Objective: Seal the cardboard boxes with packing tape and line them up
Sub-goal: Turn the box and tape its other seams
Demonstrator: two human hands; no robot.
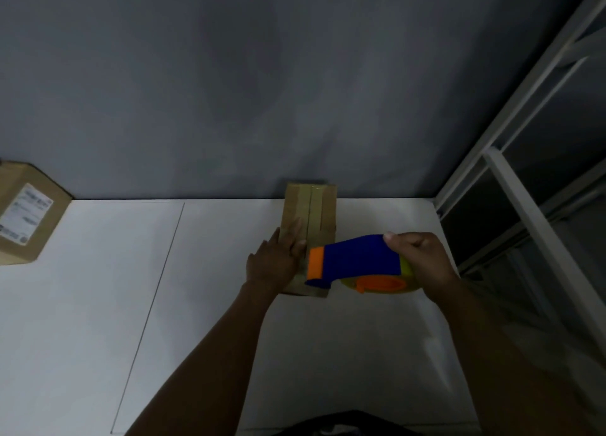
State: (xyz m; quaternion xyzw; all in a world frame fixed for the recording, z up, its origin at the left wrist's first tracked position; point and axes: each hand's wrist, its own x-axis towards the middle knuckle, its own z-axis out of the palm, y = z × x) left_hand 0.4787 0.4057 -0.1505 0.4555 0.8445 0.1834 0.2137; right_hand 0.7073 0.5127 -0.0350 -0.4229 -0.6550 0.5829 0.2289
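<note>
head view looks down on a white bench (131,288) against a grey wall; a narrow cardboard box (319,212) lies at the far edge, right of the middle, its length running from the wall toward the person, with a strip of clear tape along its top seam. the left hand (278,262) rests flat on the near left part of the box top, fingers straight. the right hand (419,262) grips a blue and orange tape dispenser (354,258), fingers curled round it and thumb on top, its orange front over the near end of the box. a second box (26,212) with a white label sits by the far left corner, well apart. a white metal frame (524,206) stands along the right edge
</note>
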